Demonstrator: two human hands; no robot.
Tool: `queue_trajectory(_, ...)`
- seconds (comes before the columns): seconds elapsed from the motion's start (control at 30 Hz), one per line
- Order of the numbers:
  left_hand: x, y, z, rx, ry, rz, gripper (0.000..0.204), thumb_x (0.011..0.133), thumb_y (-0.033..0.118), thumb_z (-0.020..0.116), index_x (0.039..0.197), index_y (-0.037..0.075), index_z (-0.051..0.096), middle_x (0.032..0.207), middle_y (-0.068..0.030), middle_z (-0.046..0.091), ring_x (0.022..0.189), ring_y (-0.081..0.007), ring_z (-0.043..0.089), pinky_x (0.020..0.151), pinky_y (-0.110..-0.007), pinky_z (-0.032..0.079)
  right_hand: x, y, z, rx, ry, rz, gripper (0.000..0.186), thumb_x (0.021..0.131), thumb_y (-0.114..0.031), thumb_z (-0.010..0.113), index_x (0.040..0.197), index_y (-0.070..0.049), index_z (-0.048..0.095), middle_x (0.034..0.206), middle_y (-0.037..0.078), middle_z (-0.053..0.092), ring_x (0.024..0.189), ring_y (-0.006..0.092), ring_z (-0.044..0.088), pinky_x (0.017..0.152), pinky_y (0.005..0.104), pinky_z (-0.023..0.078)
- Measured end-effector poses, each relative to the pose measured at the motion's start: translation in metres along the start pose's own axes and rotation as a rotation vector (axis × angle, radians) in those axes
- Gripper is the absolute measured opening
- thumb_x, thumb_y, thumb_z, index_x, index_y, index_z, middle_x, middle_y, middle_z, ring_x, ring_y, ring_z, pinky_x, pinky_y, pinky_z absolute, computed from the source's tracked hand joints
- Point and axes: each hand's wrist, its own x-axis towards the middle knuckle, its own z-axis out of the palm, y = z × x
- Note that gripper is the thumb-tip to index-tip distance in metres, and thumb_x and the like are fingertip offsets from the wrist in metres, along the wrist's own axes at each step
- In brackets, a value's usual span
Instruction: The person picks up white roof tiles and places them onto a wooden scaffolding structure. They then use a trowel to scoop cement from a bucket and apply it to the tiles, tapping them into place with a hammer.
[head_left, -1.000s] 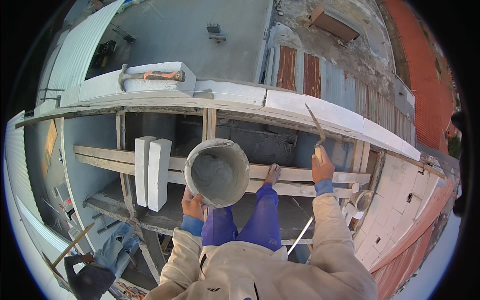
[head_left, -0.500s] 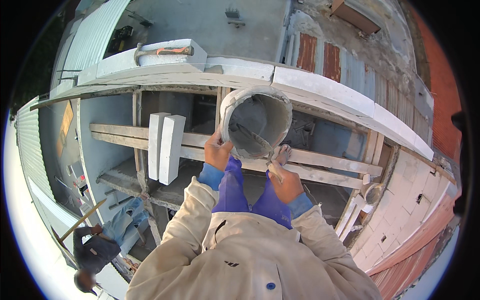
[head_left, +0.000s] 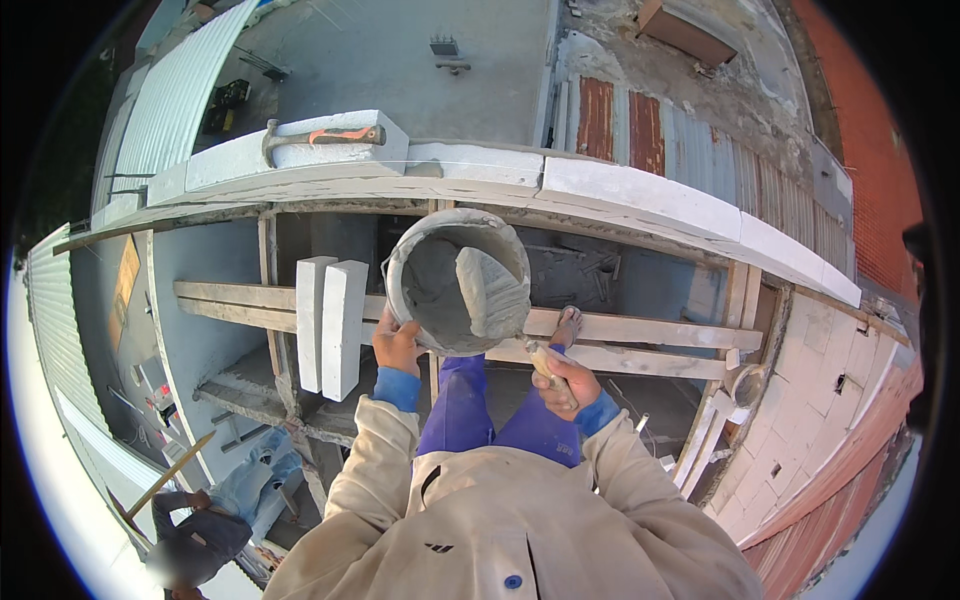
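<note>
Wet grey mortar (head_left: 430,290) looks part-scooped (more remains) — right hand (head_left: 570,388) clasping wooden-handled metal trowel (head_left: 497,308), left hand (head_left: 398,346) gripping round grey bucket (head_left: 497,238).

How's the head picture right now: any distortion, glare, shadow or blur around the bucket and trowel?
Head view: fisheye bending, so the white block wall looks curved, with black corners; head view: washed-out brightness at lower left, dim openings beside the planks; head view: bucket and trowel read clearly, while the co-worker's head is blurred.
</note>
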Motion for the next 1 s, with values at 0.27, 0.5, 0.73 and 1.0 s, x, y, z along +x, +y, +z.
queue_trajectory(0.27,-0.007,-0.024,-0.083,-0.001,0.295,-0.155,0.057,0.080,-0.002,0.056,0.136,0.010,0.057,0.104,-0.0069,0.065,0.080,-0.0223,0.067,0.068,-0.042,0.063,0.040,-0.184,0.019,-1.713,1.075,-0.693,0.053,0.095,-0.030,0.066,0.145,-0.011,0.059,0.083,0.012,0.073,0.073,0.0236,0.073,0.068,0.0362,0.057)
queue_trajectory(0.5,-0.043,-0.050,-0.135,0.196,0.435,-0.257,0.061,0.080,-0.001,0.057,0.139,0.012,0.059,0.101,-0.0020,0.063,0.079,-0.0150,0.060,0.060,-0.035,0.056,0.079,-0.240,0.067,-2.337,1.520,-0.189,0.038,0.098,-0.021,0.055,0.134,-0.016,0.065,0.112,0.018,0.074,0.107,0.0343,0.071,0.092,0.0462,0.058)
queue_trajectory(0.73,-0.074,-0.082,-0.138,0.064,0.401,-0.271,0.065,0.080,-0.002,0.055,0.143,0.013,0.056,0.103,-0.0024,0.061,0.084,-0.0161,0.060,0.063,-0.039,0.059,0.041,-0.291,0.013,-2.203,1.710,0.019,0.036,0.102,-0.021,0.048,0.134,-0.015,0.062,0.118,0.017,0.071,0.110,0.0357,0.071,0.093,0.0462,0.058)
queue_trajectory(1.0,-0.097,-0.093,-0.062,-0.074,0.265,-0.240,0.061,0.079,-0.005,0.049,0.138,0.008,0.053,0.105,-0.0090,0.063,0.084,-0.0261,0.068,0.071,-0.047,0.067,-0.051,-0.409,-0.108,-1.890,2.068,0.103,0.041,0.103,-0.024,0.050,0.143,-0.017,0.056,0.128,0.016,0.068,0.117,0.0353,0.068,0.094,0.0471,0.058)
